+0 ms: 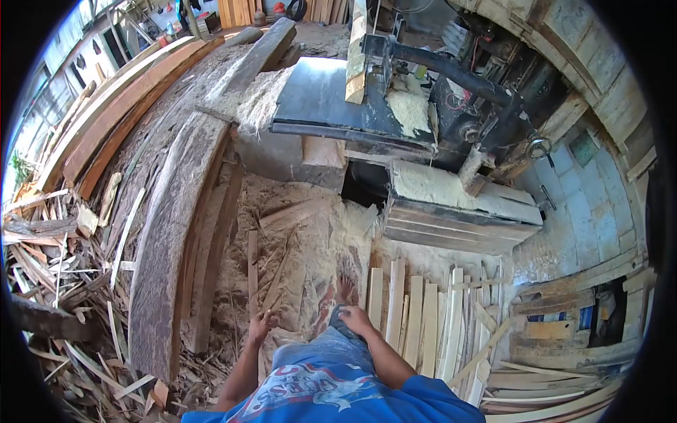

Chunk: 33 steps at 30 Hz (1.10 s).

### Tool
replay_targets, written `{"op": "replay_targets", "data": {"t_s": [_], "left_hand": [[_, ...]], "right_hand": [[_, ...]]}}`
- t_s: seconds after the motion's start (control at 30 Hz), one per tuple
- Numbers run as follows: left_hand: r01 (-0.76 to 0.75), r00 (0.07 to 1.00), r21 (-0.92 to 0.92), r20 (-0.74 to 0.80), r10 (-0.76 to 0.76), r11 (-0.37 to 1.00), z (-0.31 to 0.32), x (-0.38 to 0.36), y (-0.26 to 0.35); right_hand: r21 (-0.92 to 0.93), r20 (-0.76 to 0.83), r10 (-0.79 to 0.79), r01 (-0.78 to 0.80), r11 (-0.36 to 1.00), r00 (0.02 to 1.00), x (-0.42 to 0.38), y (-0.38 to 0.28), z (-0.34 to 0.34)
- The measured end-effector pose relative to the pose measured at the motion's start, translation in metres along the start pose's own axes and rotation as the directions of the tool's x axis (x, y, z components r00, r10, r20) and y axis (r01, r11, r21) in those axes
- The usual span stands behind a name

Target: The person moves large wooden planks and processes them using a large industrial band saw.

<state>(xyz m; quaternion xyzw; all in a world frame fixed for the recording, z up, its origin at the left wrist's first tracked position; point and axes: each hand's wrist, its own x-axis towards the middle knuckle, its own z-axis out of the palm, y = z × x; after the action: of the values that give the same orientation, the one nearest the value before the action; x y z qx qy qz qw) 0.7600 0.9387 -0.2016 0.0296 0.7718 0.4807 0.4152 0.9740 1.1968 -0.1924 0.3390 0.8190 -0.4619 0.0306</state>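
Observation:
My left hand (262,326) hangs at my left side above the sawdust floor, its fingers loosely bent and apart, with nothing in them. My right hand (355,319) rests at the knee of my dusty trousers (338,331); its fingers lie over the cloth. Below it a bare foot (345,289) shows on the sawdust. Ahead stands a saw machine with a flat metal table (314,95). A length of wood (356,67) lies on that table, pointing away from me.
Thick timber beams (173,233) run along my left, beside a heap of wood offcuts (70,282). A sawdust-covered wooden box (458,211) stands before the machine. Sawn strips (430,317) lie at my right. The machine's dark arm (451,63) and handwheel (539,148) are at upper right.

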Motion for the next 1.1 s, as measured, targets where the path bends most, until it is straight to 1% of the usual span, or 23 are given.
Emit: {"op": "replay_targets", "data": {"t_s": [0.1, 0.13, 0.2, 0.23, 0.27, 0.3, 0.33, 0.37, 0.43, 0.47, 0.5, 0.53, 0.57, 0.63, 0.7, 0.77, 0.87, 0.93, 0.97, 1.0, 1.03, 1.07, 1.1], "left_hand": [[0.157, 0.987, -0.205, 0.002, -0.160, 0.966, -0.016, -0.044, -0.060], [0.236, 0.971, -0.138, 0.001, -0.238, 0.962, -0.021, -0.057, -0.083], [0.367, 0.930, -0.007, -0.002, -0.367, 0.930, -0.029, -0.081, -0.146], [0.414, 0.910, 0.061, -0.006, -0.414, 0.908, -0.032, -0.083, -0.172], [0.414, 0.910, 0.060, -0.005, -0.415, 0.908, -0.032, -0.090, -0.172], [0.401, 0.914, 0.213, -0.028, -0.405, 0.891, -0.034, -0.100, -0.174], [0.380, 0.920, 0.360, -0.050, -0.389, 0.852, -0.034, -0.109, -0.165], [0.378, 0.921, 0.361, -0.052, -0.386, 0.852, -0.032, -0.112, -0.153], [0.195, 0.980, 0.388, -0.044, -0.193, 0.901, -0.026, -0.112, -0.122], [0.114, 0.993, 0.513, -0.037, -0.111, 0.851, -0.027, -0.090, -0.134], [0.203, 0.976, 0.298, 0.017, -0.218, 0.933, -0.026, -0.068, -0.136], [0.301, 0.947, 0.071, 0.094, -0.307, 0.951, -0.025, -0.054, -0.126], [0.300, 0.947, 0.070, 0.095, -0.306, 0.951, -0.024, -0.043, -0.117], [0.237, 0.969, 0.104, 0.044, -0.242, 0.966, -0.020, -0.025, -0.074], [0.197, 0.977, 0.113, 0.064, -0.205, 0.974, -0.021, -0.001, -0.036], [0.149, 0.984, 0.123, 0.083, -0.159, 0.981, -0.021, 0.034, -0.011], [0.098, 0.994, 0.185, 0.029, -0.105, 0.978, -0.021, 0.092, 0.031], [0.066, 0.998, 0.201, -0.007, -0.066, 0.977, -0.024, 0.138, 0.036], [0.025, 0.999, 0.210, -0.038, -0.018, 0.977, -0.023, 0.165, 0.046], [0.099, 0.995, 0.073, -0.034, -0.097, 0.992, -0.019, 0.180, 0.059], [0.116, 0.993, 0.063, -0.036, -0.114, 0.991, -0.013, 0.188, 0.067], [0.141, 0.990, 0.031, -0.029, -0.140, 0.990, -0.005, 0.198, 0.076], [0.149, 0.989, -0.001, -0.025, -0.149, 0.989, 0.001, 0.213, 0.094]], "right_hand": [[0.124, -0.006, 0.151, -0.149, 0.981, 0.989, -0.051, 0.022, 0.036], [0.123, -0.012, 0.148, -0.146, 0.982, 0.989, -0.060, 0.022, 0.034], [0.236, -0.033, 0.349, -0.332, 0.913, 0.937, -0.082, 0.027, 0.027], [0.232, -0.036, 0.348, -0.331, 0.915, 0.937, -0.086, 0.038, 0.027], [0.160, -0.078, 0.358, -0.343, 0.926, 0.930, -0.088, 0.063, 0.035], [0.090, -0.120, 0.365, -0.356, 0.930, 0.923, -0.093, 0.082, 0.042], [0.069, -0.120, 0.379, -0.373, 0.925, 0.918, -0.099, 0.092, 0.042], [0.071, -0.121, 0.377, -0.370, 0.926, 0.918, -0.103, 0.101, 0.043], [-0.015, -0.147, 0.448, -0.455, 0.891, 0.882, -0.108, 0.121, 0.050], [0.002, -0.127, 0.439, -0.443, 0.897, 0.889, -0.111, 0.123, 0.052], [0.003, -0.128, 0.439, -0.442, 0.897, 0.889, -0.109, 0.123, 0.053], [-0.135, -0.035, 0.428, -0.429, 0.893, 0.903, -0.106, 0.123, 0.055], [-0.270, 0.060, 0.425, -0.396, 0.878, 0.903, -0.102, 0.123, 0.057], [-0.270, 0.060, 0.327, -0.300, 0.915, 0.943, -0.099, 0.123, 0.066], [0.010, -0.060, 0.387, -0.387, 0.922, 0.920, -0.083, 0.122, 0.072], [0.022, -0.065, 0.359, -0.358, 0.933, 0.931, -0.062, 0.121, 0.064], [-0.025, -0.016, 0.442, -0.442, 0.897, 0.897, -0.016, 0.125, 0.047], [-0.113, 0.108, 0.443, -0.432, 0.895, 0.890, 0.017, 0.131, 0.020], [-0.117, 0.097, 0.433, -0.422, 0.899, 0.896, 0.049, 0.150, 0.011], [-0.020, 0.101, 0.424, -0.424, 0.905, 0.900, 0.082, 0.185, 0.013], [0.069, 0.122, 0.428, -0.438, 0.896, 0.896, 0.088, 0.171, -0.008], [-0.144, 0.170, 0.450, -0.429, 0.892, 0.877, 0.116, 0.161, -0.041], [0.257, 0.019, 0.562, -0.548, 0.796, 0.827, 0.147, 0.167, -0.052]]}}
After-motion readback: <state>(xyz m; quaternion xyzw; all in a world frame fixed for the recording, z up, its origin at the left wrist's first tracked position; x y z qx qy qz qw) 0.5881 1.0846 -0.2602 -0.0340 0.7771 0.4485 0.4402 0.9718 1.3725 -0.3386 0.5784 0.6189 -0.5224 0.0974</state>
